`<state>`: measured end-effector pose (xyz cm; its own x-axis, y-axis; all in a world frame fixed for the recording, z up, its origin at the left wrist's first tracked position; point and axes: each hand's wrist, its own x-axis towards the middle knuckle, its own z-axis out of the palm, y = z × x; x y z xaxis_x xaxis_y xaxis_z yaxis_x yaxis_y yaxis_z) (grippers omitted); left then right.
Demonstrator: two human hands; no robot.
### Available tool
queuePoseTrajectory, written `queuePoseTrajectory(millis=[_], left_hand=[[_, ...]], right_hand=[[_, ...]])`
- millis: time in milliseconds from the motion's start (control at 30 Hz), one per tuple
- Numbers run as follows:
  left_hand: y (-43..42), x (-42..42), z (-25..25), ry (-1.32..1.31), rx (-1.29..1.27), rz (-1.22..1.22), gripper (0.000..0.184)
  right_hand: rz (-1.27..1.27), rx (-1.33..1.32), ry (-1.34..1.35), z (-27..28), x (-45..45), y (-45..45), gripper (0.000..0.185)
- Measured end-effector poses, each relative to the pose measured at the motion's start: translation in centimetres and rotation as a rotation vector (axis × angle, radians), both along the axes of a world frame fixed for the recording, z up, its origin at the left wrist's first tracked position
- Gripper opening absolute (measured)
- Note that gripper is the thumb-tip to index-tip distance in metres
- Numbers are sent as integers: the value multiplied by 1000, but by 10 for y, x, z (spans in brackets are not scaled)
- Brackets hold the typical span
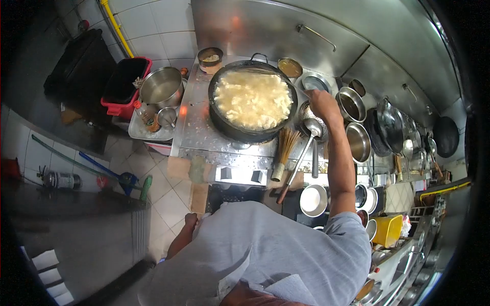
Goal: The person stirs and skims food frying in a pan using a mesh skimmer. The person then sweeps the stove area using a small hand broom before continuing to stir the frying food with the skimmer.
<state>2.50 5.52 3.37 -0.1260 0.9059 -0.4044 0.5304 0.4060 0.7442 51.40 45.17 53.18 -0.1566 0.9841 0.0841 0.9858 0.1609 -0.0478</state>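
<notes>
A large black wok (217, 118) stands on the stove, full of pale food pieces (252, 99) in bubbling, steaming liquid. My right hand (322, 104) is closed around the handle of a long-handled cooking utensil (300, 91) at the wok's right rim. Its working end is hidden in the food and steam. Low by the stove's front edge, my left hand (191, 221) is curled closed beside my grey shirt; what it grips, if anything, does not show. Below my right hand lie a ladle (312, 126), a perforated strainer (306, 113) and a bamboo brush (286, 149).
Left of the stove are a steel pot (162, 91), a plastic bottle (145, 116) and a red bin (113, 104). Steel bowls (351, 105) and pans line the right side. A white pot (313, 200) sits near my right elbow. Small bowls (210, 57) stand behind the wok.
</notes>
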Motion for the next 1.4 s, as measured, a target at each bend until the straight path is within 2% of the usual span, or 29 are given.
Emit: queuePoseTrajectory(millis=[133,200,367,433,500,533,600,633,733,800,933,1000,1067,1133,1233,1333,1400], left_hand=[[15,2,4,-51,-127,21,29],[16,4,3,-51,-101,42,29],[15,1,7,10,-193,-20,28],[18,11,22,46,-238,-40,27],[16,23,41,-99,-422,375,29],[10,15,34,-93,-426,375,29],[2,-1,13,168,-130,-199,29],[4,-3,8,168,-129,-209,29],[14,4,5,106,-266,-39,25],[12,5,3,65,-362,88,23],[17,-2,-13,73,-174,-90,29],[28,0,0,167,-208,-226,34],[32,1,1,125,-183,-182,33],[36,0,-3,81,-155,-134,32],[42,2,2,131,-166,-217,29],[44,1,-6,32,-143,-76,30],[47,-5,-15,382,147,-551,29]], right_hand=[[-4,-124,-51,-12,0,8,35],[33,-83,52,-16,16,9,33],[76,-202,8,-30,41,7,40],[127,-210,16,-1,28,-17,38],[97,-224,39,41,16,-47,38],[56,-235,66,50,13,-56,38],[60,-249,25,53,23,-68,37],[68,-258,-22,56,28,-75,36],[-35,-252,-22,78,23,-106,35],[-13,-226,-39,73,43,-123,34],[-12,-157,27,100,42,-160,34],[-25,-157,42,113,43,-173,34],[-32,-231,79,121,48,-182,34],[2,-245,74,110,53,-185,36],[42,-261,147,65,51,-181,37],[-12,-300,229,29,29,-180,36],[25,-231,317,6,26,-181,36]])
